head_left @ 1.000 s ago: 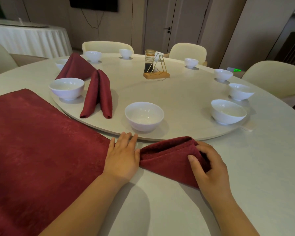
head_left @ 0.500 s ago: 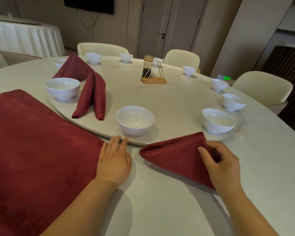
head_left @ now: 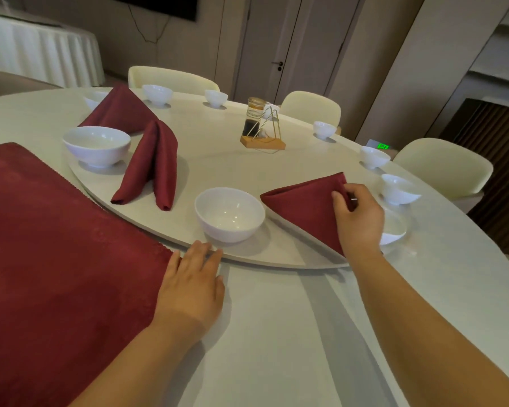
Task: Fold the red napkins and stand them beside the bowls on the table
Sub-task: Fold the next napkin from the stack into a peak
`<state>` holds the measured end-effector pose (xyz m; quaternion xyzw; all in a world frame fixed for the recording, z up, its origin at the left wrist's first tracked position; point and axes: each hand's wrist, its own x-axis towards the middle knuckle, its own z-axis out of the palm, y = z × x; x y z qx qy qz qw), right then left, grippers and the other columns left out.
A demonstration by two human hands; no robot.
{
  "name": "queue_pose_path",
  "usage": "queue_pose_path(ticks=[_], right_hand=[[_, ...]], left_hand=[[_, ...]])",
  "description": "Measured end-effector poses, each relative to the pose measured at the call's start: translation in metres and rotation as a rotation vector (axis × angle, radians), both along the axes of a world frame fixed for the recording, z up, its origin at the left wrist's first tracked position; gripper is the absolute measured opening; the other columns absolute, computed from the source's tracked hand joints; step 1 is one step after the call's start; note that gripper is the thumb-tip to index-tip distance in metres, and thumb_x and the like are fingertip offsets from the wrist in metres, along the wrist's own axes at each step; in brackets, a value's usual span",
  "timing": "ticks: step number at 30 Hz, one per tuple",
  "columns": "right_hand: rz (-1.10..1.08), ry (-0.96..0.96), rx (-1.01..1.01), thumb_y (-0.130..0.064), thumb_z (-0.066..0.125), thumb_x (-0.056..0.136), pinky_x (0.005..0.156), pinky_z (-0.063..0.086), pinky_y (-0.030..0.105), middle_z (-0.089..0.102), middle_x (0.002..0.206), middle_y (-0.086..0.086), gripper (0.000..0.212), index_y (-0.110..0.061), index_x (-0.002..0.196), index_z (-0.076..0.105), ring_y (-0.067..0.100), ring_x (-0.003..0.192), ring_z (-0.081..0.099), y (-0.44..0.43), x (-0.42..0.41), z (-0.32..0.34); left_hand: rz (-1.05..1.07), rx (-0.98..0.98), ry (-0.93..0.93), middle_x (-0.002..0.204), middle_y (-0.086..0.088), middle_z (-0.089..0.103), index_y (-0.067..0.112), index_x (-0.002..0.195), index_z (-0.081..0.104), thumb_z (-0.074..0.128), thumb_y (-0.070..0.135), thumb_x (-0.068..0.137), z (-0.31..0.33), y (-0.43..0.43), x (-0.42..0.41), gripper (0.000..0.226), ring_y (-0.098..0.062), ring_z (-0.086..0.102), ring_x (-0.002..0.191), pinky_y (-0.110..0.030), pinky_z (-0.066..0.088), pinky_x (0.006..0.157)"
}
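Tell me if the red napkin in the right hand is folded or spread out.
Folded: the napkin forms a triangle, pinched at its top by the right hand.

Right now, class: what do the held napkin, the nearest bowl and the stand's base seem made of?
Held napkin: woven cloth, matte; it drapes in soft folds. Nearest bowl: probably glazed ceramic; white with glossy highlights. Stand's base: apparently pale wood, matte tan block.
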<state>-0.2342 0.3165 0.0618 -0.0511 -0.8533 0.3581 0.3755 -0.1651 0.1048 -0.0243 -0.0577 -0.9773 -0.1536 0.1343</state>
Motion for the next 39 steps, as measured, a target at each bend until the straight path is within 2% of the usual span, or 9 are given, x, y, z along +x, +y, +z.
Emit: queue_pose_path(ticks=[3,6,12,14,18,24,27,30,39], right_hand=[[-0.003,-0.030,0.012,-0.020,0.053,0.091,0.075,0.033,0.017,0.064,0.107,0.004,0.023,-0.009,0.110,0.061,0.020,0.097,0.056,-0.014,-0.017,-0.009],[0.016,-0.025,-0.020,-0.019,0.054,0.091,0.072,0.031,0.016,0.065,0.108,0.006,0.024,-0.007,0.110,0.061,0.022,0.099,0.056,-0.024,-0.028,-0.015],[0.087,-0.108,0.067,-0.023,0.059,0.088,0.071,0.028,0.013,0.060,0.113,0.006,0.027,-0.005,0.109,0.061,0.013,0.094,0.050,-0.033,-0.032,-0.024],[0.070,-0.119,0.111,-0.027,0.062,0.085,0.081,0.030,0.015,0.053,0.123,0.005,0.030,-0.005,0.106,0.063,0.015,0.105,0.047,-0.028,-0.030,-0.026],[0.041,-0.232,0.159,-0.036,0.066,0.080,0.105,0.026,0.031,0.040,0.137,0.002,0.035,-0.012,0.105,0.065,0.021,0.126,0.033,-0.014,-0.016,-0.028],[0.018,-0.239,0.167,-0.032,0.071,0.077,0.104,0.016,0.028,0.041,0.138,0.002,0.025,-0.011,0.090,0.069,0.021,0.131,0.025,0.004,0.005,-0.045],[-0.002,-0.241,0.164,-0.030,0.070,0.078,0.104,0.015,0.029,0.045,0.136,0.004,0.026,-0.004,0.078,0.069,0.024,0.133,0.024,0.004,0.006,-0.051],[-0.003,-0.233,0.155,-0.030,0.068,0.080,0.104,0.013,0.029,0.047,0.135,0.003,0.029,-0.002,0.073,0.068,0.024,0.133,0.024,-0.003,0.002,-0.052],[0.081,-0.203,0.146,-0.030,0.069,0.079,0.103,0.015,0.025,0.047,0.134,0.003,0.024,-0.007,0.082,0.068,0.022,0.128,0.032,-0.014,-0.005,-0.056]], left_hand=[[-0.053,-0.030,0.037,0.098,-0.012,0.070,0.006,0.095,0.072,0.034,0.028,0.073,-0.008,-0.003,-0.001,0.049,-0.027,0.068,0.093,-0.039,0.032,0.091],[-0.079,-0.052,0.099,0.101,-0.013,0.069,0.006,0.097,0.071,0.033,0.029,0.075,-0.012,-0.005,0.001,0.050,-0.027,0.067,0.094,-0.044,0.037,0.091],[-0.102,-0.048,0.106,0.101,-0.011,0.069,0.007,0.097,0.071,0.033,0.029,0.075,-0.013,-0.005,-0.004,0.050,-0.026,0.067,0.094,-0.047,0.053,0.071],[-0.103,-0.062,0.077,0.101,-0.011,0.069,0.007,0.098,0.071,0.034,0.030,0.075,-0.011,-0.005,-0.003,0.050,-0.026,0.067,0.094,-0.051,0.053,0.065],[-0.110,-0.049,0.120,0.102,-0.011,0.069,0.007,0.098,0.071,0.034,0.030,0.075,-0.014,-0.005,-0.002,0.049,-0.026,0.067,0.096,-0.043,0.050,0.080],[-0.066,-0.036,0.283,0.104,-0.012,0.068,0.007,0.101,0.070,0.034,0.030,0.075,-0.025,-0.004,-0.007,0.049,-0.019,0.043,0.107,-0.042,0.035,0.092],[-0.062,-0.039,0.307,0.104,-0.011,0.068,0.008,0.100,0.070,0.034,0.030,0.075,-0.026,-0.004,-0.008,0.049,-0.018,0.042,0.107,-0.042,0.042,0.090],[-0.051,-0.026,0.340,0.102,-0.012,0.068,0.006,0.099,0.070,0.035,0.029,0.074,-0.024,-0.003,-0.008,0.049,-0.019,0.041,0.106,-0.054,0.051,0.070],[-0.045,-0.030,0.388,0.102,-0.013,0.068,0.006,0.099,0.069,0.035,0.029,0.075,-0.026,-0.002,-0.011,0.048,-0.019,0.042,0.106,-0.056,0.049,0.071]])
